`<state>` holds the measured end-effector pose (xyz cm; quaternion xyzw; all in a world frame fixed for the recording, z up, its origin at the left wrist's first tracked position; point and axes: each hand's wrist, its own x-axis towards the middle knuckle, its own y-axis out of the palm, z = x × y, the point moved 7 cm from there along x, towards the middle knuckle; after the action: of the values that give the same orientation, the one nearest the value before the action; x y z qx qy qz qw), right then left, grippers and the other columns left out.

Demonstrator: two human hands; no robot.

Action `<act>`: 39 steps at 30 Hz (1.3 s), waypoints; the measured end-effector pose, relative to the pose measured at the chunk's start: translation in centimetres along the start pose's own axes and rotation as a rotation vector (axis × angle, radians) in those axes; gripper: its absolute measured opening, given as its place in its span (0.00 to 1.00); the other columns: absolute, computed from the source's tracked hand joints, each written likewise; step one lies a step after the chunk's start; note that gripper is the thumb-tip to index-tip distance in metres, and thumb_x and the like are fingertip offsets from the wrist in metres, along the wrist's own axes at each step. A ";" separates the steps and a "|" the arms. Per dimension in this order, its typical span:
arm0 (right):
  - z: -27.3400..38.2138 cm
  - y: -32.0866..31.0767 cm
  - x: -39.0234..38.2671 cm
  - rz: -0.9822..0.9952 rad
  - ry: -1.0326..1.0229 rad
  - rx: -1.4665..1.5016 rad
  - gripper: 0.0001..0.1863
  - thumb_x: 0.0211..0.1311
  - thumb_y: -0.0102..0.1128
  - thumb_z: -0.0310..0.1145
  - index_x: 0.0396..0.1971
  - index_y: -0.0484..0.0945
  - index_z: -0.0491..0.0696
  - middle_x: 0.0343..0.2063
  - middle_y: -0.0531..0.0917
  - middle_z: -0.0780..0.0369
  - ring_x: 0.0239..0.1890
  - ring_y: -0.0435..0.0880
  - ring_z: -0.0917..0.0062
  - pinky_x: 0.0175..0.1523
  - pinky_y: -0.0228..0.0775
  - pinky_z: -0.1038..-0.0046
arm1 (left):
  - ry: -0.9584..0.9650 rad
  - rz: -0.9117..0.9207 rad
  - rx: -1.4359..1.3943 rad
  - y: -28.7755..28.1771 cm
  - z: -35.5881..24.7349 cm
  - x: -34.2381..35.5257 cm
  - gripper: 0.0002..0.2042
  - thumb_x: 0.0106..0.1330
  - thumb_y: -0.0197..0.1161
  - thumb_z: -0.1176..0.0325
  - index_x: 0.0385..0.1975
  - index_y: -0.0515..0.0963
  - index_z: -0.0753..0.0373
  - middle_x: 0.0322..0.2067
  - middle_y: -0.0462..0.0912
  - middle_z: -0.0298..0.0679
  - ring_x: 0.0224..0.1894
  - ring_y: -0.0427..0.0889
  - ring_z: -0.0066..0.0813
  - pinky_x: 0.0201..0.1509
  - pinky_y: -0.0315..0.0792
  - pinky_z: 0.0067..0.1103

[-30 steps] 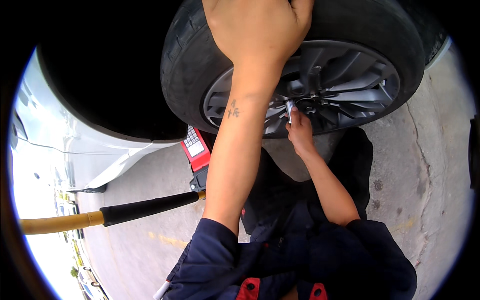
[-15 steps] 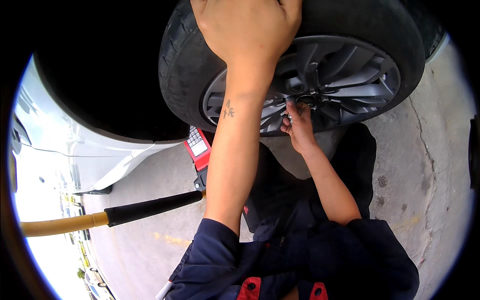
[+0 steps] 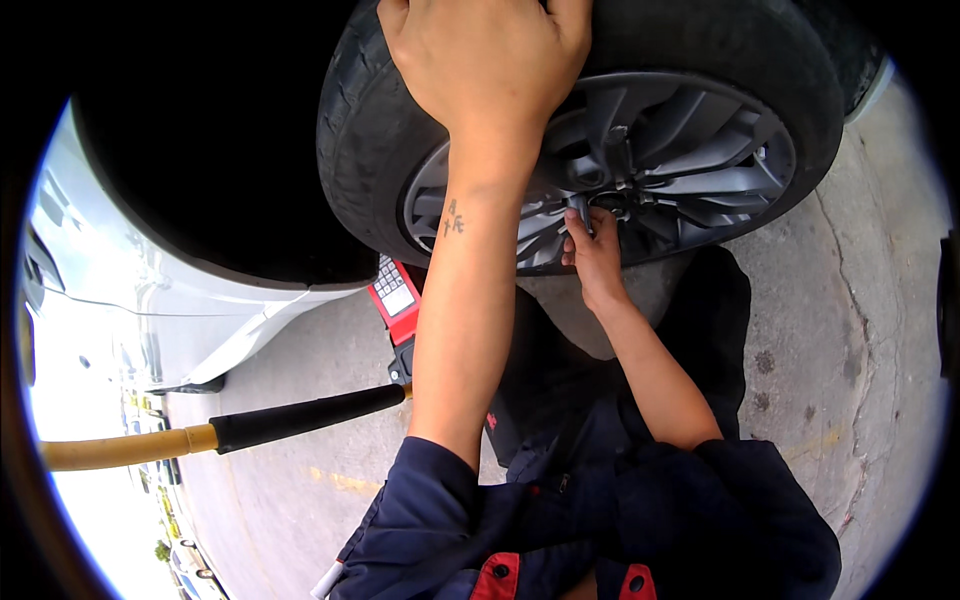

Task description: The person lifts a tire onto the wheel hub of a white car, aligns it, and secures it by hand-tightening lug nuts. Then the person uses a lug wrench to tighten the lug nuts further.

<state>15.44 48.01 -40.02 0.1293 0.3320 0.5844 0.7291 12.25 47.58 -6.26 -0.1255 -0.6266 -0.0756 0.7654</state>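
A car wheel stands upright in front of me, its black tire point(image 3: 360, 160) around a dark grey multi-spoke rim point(image 3: 690, 185). My left hand point(image 3: 490, 70) grips the top of the tire, arm stretched out; its fingertips run out of sight at the upper edge. Low at the wheel's center, my right hand point(image 3: 597, 250) is closed, thumb and fingers pinching a short grey metal cylinder point(image 3: 584, 214) that looks like a lug nut. The cylinder is upright against the rim near the hub, and its far end is hard to make out.
A white car body point(image 3: 200, 300) curves around the dark wheel well at left. Below it lie a red device with a keypad point(image 3: 395, 297) and a yellow bar with a black sleeve point(image 3: 310, 415). Cracked concrete floor point(image 3: 810, 400) extends to the right.
My left hand has shifted slightly left on the tire. The right hand's fingers have moved a little, showing more of the grey cylinder; it stays near the hub.
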 end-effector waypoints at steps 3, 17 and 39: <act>-1.6 -0.2 0.8 0.132 0.077 0.082 0.17 0.68 0.49 0.46 0.41 0.70 0.45 0.27 0.72 0.68 0.17 0.64 0.87 0.24 0.60 0.81 | -0.002 0.007 -0.002 -0.1 -0.1 0.2 0.15 0.60 0.53 0.63 0.39 0.78 0.66 0.40 0.81 0.46 0.45 0.78 0.42 0.53 0.66 0.31; -2.7 -0.8 1.5 0.234 0.203 0.220 0.18 0.70 0.43 0.46 0.35 0.69 0.45 0.24 0.75 0.64 0.23 0.73 0.82 0.29 0.66 0.77 | 0.002 -0.008 0.021 -0.1 -0.1 0.1 0.15 0.60 0.53 0.63 0.40 0.78 0.65 0.41 0.81 0.46 0.45 0.78 0.42 0.53 0.66 0.31; -2.3 -0.8 1.5 0.050 0.063 0.224 0.10 0.64 0.56 0.39 0.34 0.71 0.47 0.26 0.75 0.67 0.24 0.68 0.85 0.28 0.60 0.80 | 0.010 -0.009 0.007 0.0 -0.1 0.2 0.15 0.60 0.53 0.63 0.40 0.78 0.65 0.39 0.81 0.45 0.44 0.78 0.41 0.52 0.66 0.31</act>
<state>14.72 48.78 -42.67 0.1999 0.4145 0.5654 0.6845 12.33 47.53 -6.07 -0.1194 -0.6235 -0.0774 0.7688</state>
